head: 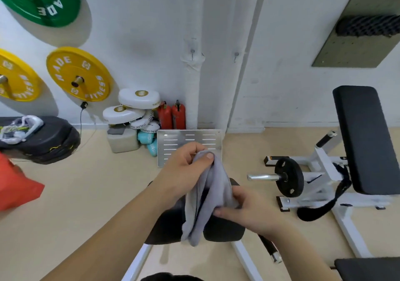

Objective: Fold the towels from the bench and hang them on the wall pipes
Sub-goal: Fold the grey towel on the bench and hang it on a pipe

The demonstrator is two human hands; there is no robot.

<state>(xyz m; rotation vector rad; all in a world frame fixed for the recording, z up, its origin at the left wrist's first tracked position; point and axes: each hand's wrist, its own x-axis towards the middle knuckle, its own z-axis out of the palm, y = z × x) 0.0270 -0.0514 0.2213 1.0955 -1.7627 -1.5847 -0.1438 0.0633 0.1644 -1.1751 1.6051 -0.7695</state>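
Note:
A grey towel (205,196) hangs bunched in front of me, over the black padded seat (225,228) of a white-framed bench. My left hand (184,170) grips its top end, thumb pressed on the cloth. My right hand (253,211) pinches the towel's middle from the right side. The lower end of the towel dangles loose below both hands. On the wall ahead run two vertical white pipes (192,86), the second one slanting beside it (242,81).
A white bench with a black back pad (365,140) and a loaded weight plate (289,177) stands right. A metal plate (190,139) leans at the wall, beside red extinguishers (172,116) and white pads (134,107). Yellow plates (79,74) hang left.

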